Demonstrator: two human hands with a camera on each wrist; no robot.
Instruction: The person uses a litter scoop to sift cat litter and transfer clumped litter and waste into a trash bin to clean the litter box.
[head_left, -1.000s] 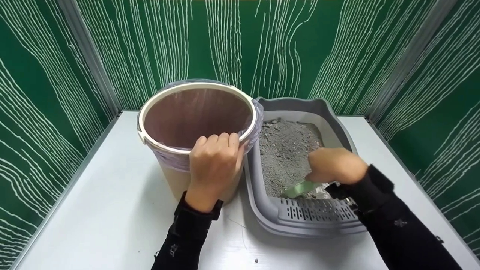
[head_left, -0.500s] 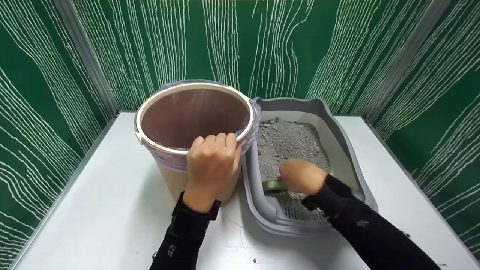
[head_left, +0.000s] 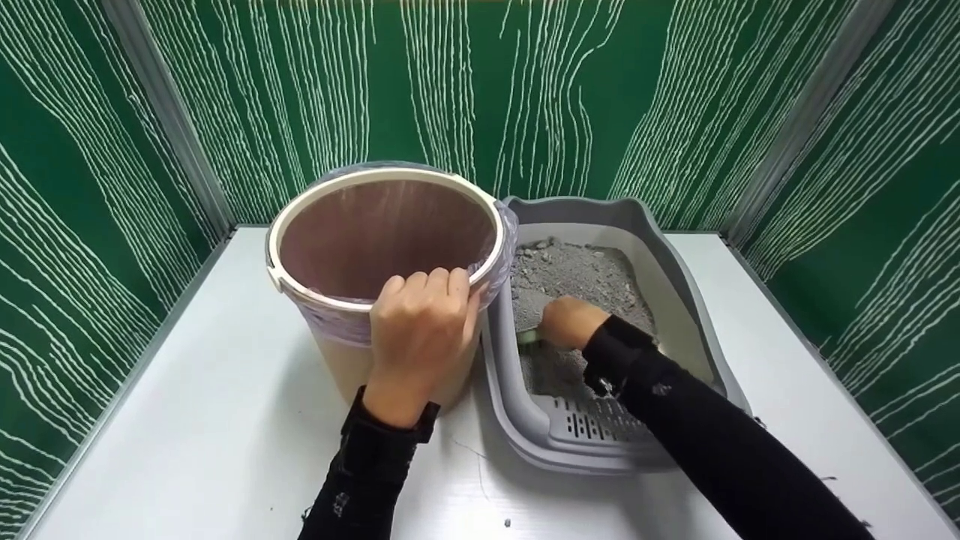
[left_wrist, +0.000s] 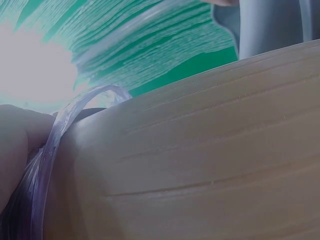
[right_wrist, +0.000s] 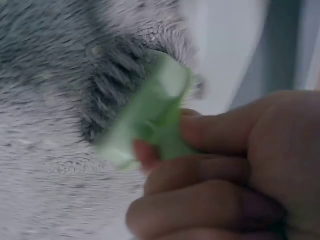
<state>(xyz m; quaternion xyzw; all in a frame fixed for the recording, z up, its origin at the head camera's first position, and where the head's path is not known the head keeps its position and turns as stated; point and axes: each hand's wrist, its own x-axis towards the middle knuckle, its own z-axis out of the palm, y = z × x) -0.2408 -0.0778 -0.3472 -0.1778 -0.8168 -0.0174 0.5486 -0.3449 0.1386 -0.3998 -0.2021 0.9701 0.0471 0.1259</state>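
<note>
My left hand (head_left: 420, 322) grips the near rim of a beige trash bin (head_left: 341, 367), its fingers over the edge. A thin purplish plastic bag (head_left: 330, 322) lines the bin and folds down outside; in the left wrist view, the bag (left_wrist: 65, 120) hangs beside my thumb. Inside a grey litter box (head_left: 504, 397), my right hand (head_left: 574, 322) holds a green litter scoop (head_left: 529, 337) by its handle. The right wrist view shows the scoop's head (right_wrist: 140, 117) down in the grey litter (right_wrist: 45, 130), blurred by motion. From the head view, most of the scoop is hidden by my hand.
The bin stands against the left side of the litter box on a white table (head_left: 187, 390). Slotted plastic (head_left: 592, 424) forms the box's near ledge. Small crumbs (head_left: 508, 523) lie near the table's front. Green walls with white lines (head_left: 540, 90) enclose the back and sides.
My right hand has swept left through the litter with the scoop, then a little away from me. The left hand keeps its hold on the bin rim.
</note>
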